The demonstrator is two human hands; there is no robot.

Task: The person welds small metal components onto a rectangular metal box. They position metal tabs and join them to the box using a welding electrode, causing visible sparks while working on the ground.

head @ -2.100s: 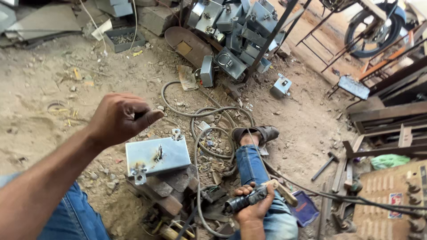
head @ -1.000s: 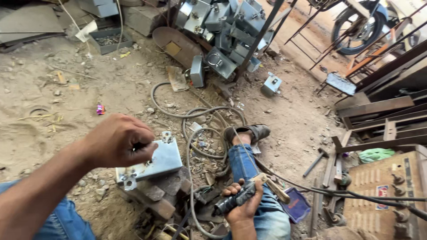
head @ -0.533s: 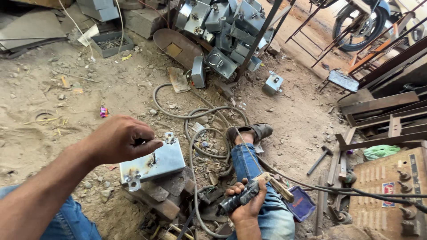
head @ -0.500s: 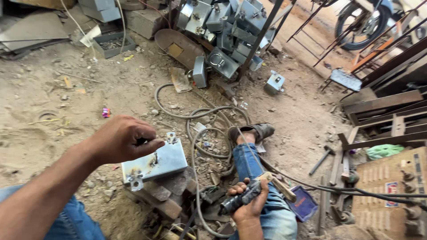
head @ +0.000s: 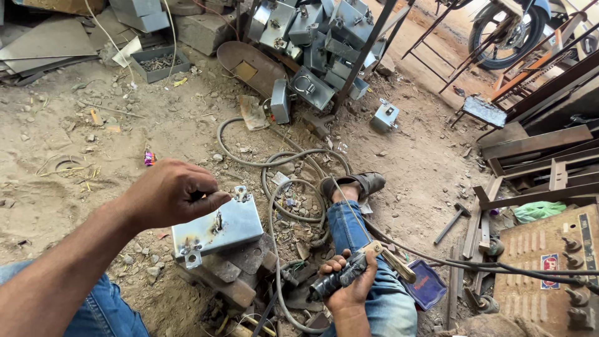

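— Dirt floor (head: 93,125), cables (head: 274,162) looped across, grey boxes (head: 318,37) stacked behind. Doing what?

— Setting up a weld, by the look of it. Left hand (head: 171,200) closed, fingertips pinched over the near edge of a steel box (head: 218,228) propped on scrap blocks (head: 231,274).

— And the other?

— Right hand (head: 349,290) wrapped tight round an electrode holder (head: 337,281), resting on the knee, well clear of the box.

— Next?

— Probably steadying the box and bringing the rod tip to the bracket; calls for a firm hold.
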